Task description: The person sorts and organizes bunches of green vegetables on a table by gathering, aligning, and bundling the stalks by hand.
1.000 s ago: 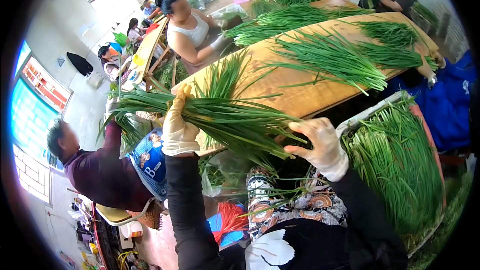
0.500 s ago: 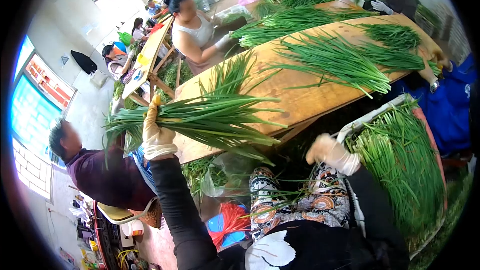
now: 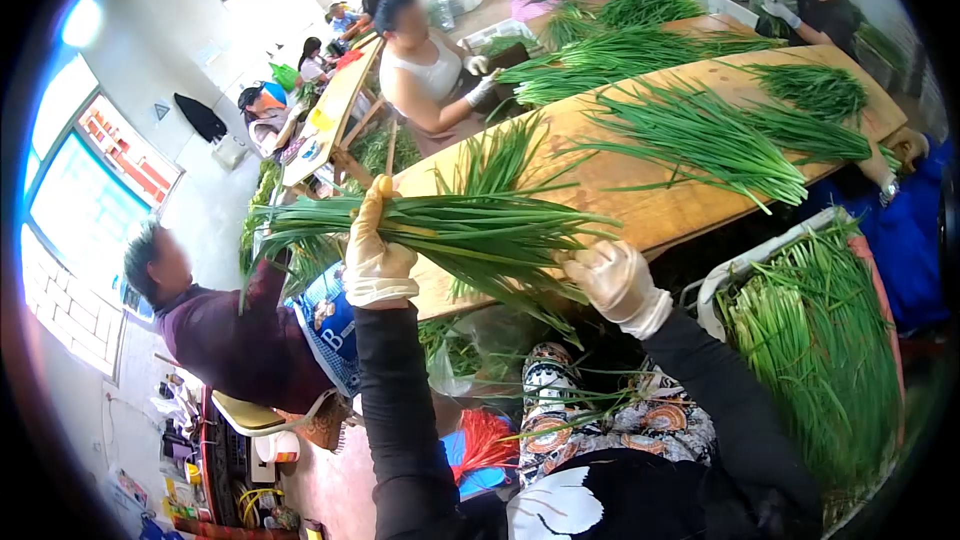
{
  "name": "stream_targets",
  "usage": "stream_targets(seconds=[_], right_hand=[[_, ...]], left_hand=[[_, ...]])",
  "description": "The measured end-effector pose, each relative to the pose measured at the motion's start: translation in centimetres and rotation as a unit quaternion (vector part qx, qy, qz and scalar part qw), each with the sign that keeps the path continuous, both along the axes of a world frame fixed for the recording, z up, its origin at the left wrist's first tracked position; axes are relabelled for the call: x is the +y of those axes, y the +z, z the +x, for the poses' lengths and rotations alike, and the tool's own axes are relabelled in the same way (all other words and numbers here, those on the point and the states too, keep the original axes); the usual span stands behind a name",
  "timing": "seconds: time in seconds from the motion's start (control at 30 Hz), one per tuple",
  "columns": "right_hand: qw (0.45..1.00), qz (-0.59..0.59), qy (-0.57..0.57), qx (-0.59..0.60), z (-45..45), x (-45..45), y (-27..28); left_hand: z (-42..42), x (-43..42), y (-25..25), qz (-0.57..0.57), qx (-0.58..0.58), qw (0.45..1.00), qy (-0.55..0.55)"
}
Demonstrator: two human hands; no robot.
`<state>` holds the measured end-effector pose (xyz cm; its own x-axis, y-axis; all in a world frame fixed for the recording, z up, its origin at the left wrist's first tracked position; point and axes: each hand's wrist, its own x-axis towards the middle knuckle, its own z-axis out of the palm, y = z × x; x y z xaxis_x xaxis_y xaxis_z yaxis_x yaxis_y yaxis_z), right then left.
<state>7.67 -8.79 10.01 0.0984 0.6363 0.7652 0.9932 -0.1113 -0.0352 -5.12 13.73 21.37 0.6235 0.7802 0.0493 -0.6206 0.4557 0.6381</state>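
Observation:
My left hand (image 3: 378,250), in a pale glove, is closed round the middle of a bunch of garlic chives (image 3: 480,225), holding it up level in front of the table edge. Its long green leaves fan out to both sides of the fist. At the bunch's right end, my right hand (image 3: 618,285), also gloved, has its fingers curled in on the ends; exactly how many leaves they pinch is hidden. Below my right forearm, loose chive strands (image 3: 570,420) lie across my patterned trousers.
On the wooden table (image 3: 640,205) lie a chive bundle (image 3: 715,145) and larger heaps (image 3: 590,60). A lined crate (image 3: 810,340) full of chives stands at my right. A person in purple (image 3: 250,330) sits at left; another in white (image 3: 430,80) works across the table. Red strings (image 3: 488,440) hang below.
My right hand has risen from above my lap, leftward to the right end of the bunch. My left hand still holds the bunch. The whole view has shifted a little to the right.

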Motion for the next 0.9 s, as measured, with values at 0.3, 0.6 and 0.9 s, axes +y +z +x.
stream_targets(seconds=[0.3, 0.6, 0.9], right_hand=[[0.973, -0.046, 0.187, 0.128, 0.4, -5.7, -3.8], [0.911, -0.329, 0.092, 0.23, 1.0, -9.1, -6.6], [0.655, -0.069, 0.238, 0.714, -1.4, -1.5, -2.4]], left_hand=[[-1.9, 3.1, -1.2, 0.024, 0.005, 0.999, 0.045], [-3.9, 4.1, 0.2, 0.013, -0.038, 0.998, 0.057], [-2.9, 1.8, 1.1, 0.03, -0.066, 0.997, -0.002]])
